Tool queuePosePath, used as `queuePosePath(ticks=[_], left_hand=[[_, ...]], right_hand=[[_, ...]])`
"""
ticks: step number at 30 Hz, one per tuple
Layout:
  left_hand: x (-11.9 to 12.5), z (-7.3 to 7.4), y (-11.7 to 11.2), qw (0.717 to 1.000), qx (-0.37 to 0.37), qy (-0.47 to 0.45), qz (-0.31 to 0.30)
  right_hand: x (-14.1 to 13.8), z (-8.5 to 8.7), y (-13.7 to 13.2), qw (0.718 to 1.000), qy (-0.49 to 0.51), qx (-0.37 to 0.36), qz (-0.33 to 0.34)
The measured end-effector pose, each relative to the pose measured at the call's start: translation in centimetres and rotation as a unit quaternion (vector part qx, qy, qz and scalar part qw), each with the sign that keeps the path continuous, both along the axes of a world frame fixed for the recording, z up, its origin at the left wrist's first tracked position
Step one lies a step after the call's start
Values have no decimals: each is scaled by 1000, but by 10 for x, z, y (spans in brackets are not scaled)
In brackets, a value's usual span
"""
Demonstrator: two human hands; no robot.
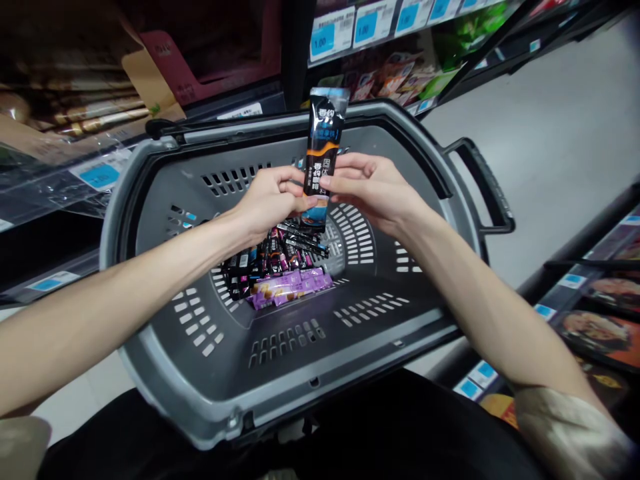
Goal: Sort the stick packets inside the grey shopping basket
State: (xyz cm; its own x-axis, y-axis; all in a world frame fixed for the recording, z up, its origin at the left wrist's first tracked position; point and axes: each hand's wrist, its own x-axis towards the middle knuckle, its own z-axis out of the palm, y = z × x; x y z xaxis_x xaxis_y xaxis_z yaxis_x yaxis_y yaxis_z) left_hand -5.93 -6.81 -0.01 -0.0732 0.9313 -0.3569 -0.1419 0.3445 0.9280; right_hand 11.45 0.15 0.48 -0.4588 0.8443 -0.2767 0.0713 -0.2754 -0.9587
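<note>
A: What's at the far left?
B: Slim sticks in gold-and-white wrappers (pixel 110 120), untouched.
A: Moving right?
B: A grey plastic basket with slotted walls (pixel 330 340). Over it, the left hand (pixel 267 199) has its grip pinched on the lower part of a glossy black plastic packet with blue and orange bands (pixel 324 148).
A: And what's done?
B: Slim shiny black packets (pixel 275 253) and flat purple packets (pixel 293 287) already lie on the basket's bottom. They overlap too much to count.
A: What's left?
B: At least the held packet, I'd judge: it's above the basket, not yet among the others.
A: The right hand (pixel 383 190)?
B: Its grip grasps that packet's right edge, thumb in front.
</note>
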Motion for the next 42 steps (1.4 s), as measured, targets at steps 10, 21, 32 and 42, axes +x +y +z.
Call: queuePosePath(ticks=[10,21,32,42], left_hand=[[-2,4,3,1000,-4,-10,7],[-2,4,2,1000,3,-2,15],[-1,3,4,999,16,36,13],[0,4,5,998,23,49,22]], right_hand=[[6,3,4,998,-56,21,10],[7,2,2,999,-34,16,-1],[3,0,1,999,-35,24,16],[1,2,2,1000,-20,3,22]])
